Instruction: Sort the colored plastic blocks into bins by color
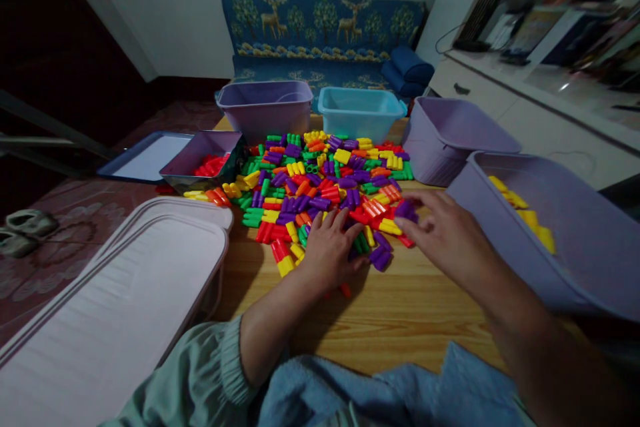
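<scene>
A wide heap of plastic toy building pieces (320, 200) in red, yellow, green, purple and orange covers the middle of the wooden table (400, 320). My left hand (330, 247) rests palm down on the near edge of the heap, fingers spread over several pieces. At the heap's right edge my right hand (443, 223) pinches a purple building piece (407, 211) between thumb and fingers, just above the table. Loose purple pieces (381, 257) lie between the two hands.
On the right, a purple bin (550, 287) holds yellow pieces. Another purple bin (420, 153), a light blue bin (360, 123) and a purple bin (270, 113) stand behind the heap. A dark box (200, 180) holds red pieces. Pale lids (115, 320) lie at left.
</scene>
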`<state>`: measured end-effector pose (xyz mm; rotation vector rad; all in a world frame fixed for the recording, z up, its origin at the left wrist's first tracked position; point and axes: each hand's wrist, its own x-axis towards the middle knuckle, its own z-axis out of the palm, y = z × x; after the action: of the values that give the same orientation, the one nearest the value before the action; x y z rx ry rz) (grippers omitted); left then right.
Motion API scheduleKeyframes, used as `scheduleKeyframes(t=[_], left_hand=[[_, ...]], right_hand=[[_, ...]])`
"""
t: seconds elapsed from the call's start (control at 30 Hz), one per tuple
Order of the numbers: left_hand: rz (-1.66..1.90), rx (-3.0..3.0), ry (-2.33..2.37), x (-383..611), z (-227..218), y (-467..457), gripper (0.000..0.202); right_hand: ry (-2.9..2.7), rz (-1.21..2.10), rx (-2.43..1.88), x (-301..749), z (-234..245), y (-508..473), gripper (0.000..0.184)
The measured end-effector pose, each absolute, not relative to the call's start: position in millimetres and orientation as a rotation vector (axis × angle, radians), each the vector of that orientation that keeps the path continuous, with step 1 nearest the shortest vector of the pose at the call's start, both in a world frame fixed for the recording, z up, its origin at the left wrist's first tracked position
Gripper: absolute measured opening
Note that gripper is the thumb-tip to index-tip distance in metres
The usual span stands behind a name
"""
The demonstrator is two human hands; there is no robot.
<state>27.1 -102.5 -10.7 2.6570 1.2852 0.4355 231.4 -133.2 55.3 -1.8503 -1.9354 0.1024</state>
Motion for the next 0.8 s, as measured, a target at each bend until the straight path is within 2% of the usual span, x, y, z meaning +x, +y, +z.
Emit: scheduleKeyframes(t=[0.1,0.2,0.3,0.4,0.57,0.7,0.8], left_hand=[[0.465,2.642,1.261,27.1,-8.5,-103.1,0.063],[0.566,2.597,1.204,23.9,-1.1,-98.2,0.061],[0.741,2.534,1.222,12.1,11.1,-83.6,0.046],[0.824,2.469,1.439,-8.0,23.1,-60.7,0.034],[0.653,2.368,1.817,-34.9,31.0,-21.8,0.041],[0.57,2.309,1.79,-39.0,27.4,-2.6,0.04],[0.57,2.303,1.738,-39.2,22.1,3.9,0.044]], right_hand=[[-1.784,0.084,-1.631,208.2,71.6,-117.2,0.042],[-1.825,0.155,-1.551,193.9,66.8,-110.1,0.035],[-1.853,0.244,-1.558,190.4,53.4,-100.2,0.033],[-1.863,0.309,-1.594,191.1,45.9,-78.5,0.033],[-1.833,0.329,-1.575,180.8,38.6,-33.1,0.032],[-1.733,0.314,-1.511,165.9,21.2,-15.4,0.032],[-1.818,0.313,-1.467,159.7,7.2,-13.2,0.039]])
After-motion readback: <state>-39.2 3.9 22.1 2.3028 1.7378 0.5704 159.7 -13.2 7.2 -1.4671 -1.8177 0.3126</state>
